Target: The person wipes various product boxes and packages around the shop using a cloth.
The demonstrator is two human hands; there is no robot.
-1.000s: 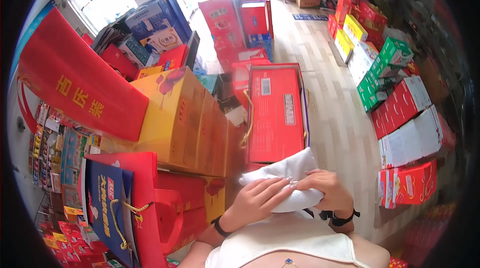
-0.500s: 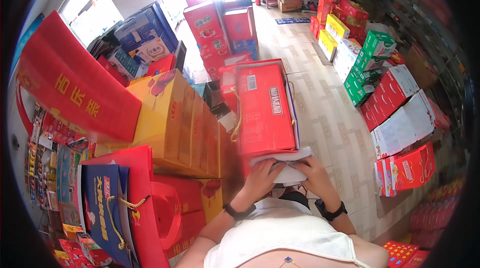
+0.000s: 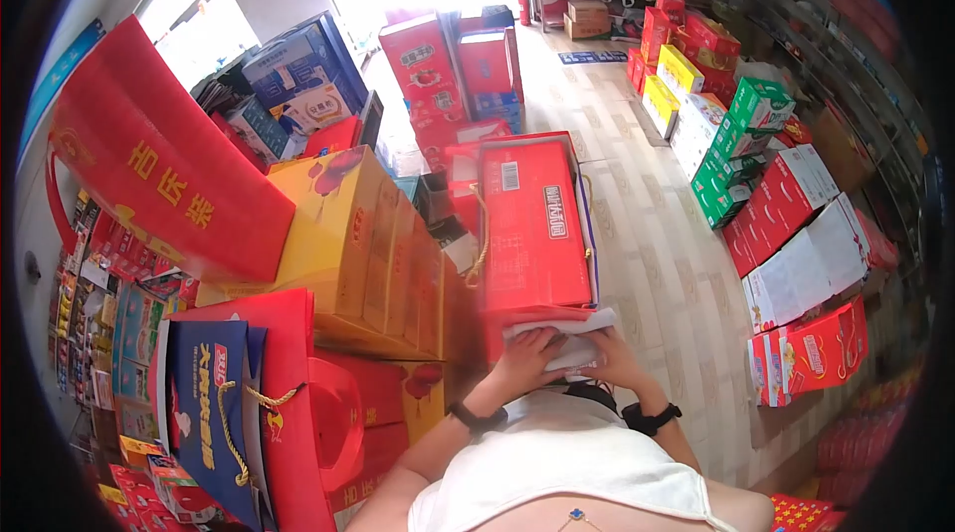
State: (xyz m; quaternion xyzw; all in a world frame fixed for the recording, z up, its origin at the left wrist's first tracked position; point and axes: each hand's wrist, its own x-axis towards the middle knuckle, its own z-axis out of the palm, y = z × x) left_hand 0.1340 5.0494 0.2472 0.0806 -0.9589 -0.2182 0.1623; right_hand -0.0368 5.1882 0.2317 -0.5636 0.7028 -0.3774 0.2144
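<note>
A white cloth (image 3: 569, 345) is bunched between my two hands, close to my waist. My left hand (image 3: 529, 361) curls its fingers over the cloth's left part, and my right hand (image 3: 616, 362) grips its right part. Just beyond the cloth lies a large red box (image 3: 527, 234) with white lettering and a barcode, with yellow rope handles along its sides. The cloth's far edge meets or overlaps the near end of this box; I cannot tell whether it presses on it. Some fingertips are hidden in the folds.
Left of me stand yellow cartons (image 3: 333, 224), a red gift bag (image 3: 164, 149) and a blue gift bag (image 3: 211, 403) with rope handles. Stacked red boxes (image 3: 423, 65) rise ahead. Along the right are green boxes (image 3: 741, 144) and red-and-white cartons (image 3: 781, 199) on the tiled floor (image 3: 642, 244).
The whole view has shifted slightly, so the surroundings appear lower and a little to the right. Both hands still hold the cloth, which looks somewhat more gathered.
</note>
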